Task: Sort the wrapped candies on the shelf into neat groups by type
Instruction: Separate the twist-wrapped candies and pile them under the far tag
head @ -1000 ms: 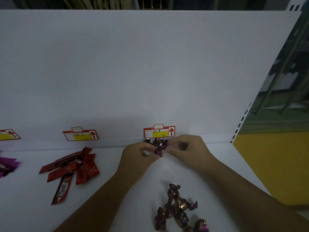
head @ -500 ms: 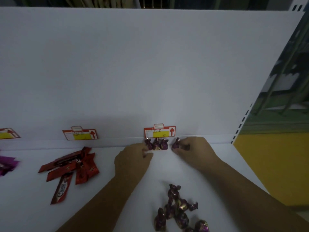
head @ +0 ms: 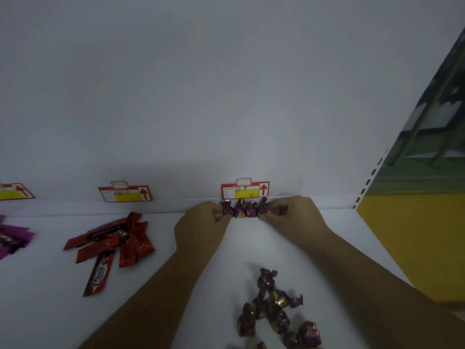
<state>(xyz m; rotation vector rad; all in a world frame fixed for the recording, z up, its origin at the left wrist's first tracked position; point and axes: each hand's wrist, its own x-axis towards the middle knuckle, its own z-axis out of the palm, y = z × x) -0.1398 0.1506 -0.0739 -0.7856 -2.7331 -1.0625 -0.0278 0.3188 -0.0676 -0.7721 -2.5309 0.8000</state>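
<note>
Purple candy row [head: 244,209]: four pieces, long axis left-right, tight against the back wall [head: 226,109] under the price tag [head: 245,189]. My left hand [head: 198,225] pinches the left end piece and my right hand [head: 294,217] the right end, fingers curled. The loose pile [head: 274,308] lies toward me from the row. Right hand is nearer, I'd say.

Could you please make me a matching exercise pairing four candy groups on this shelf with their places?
1. row of purple twist candies
2. loose purple twist candies
3. red stick packets
4. magenta wrappers

A. far left edge of view
B. nearest the camera
C. at the back, between left hand and right hand
D. in front of the middle price tag

Pairs: 1-C, 2-B, 3-D, 4-A
</note>
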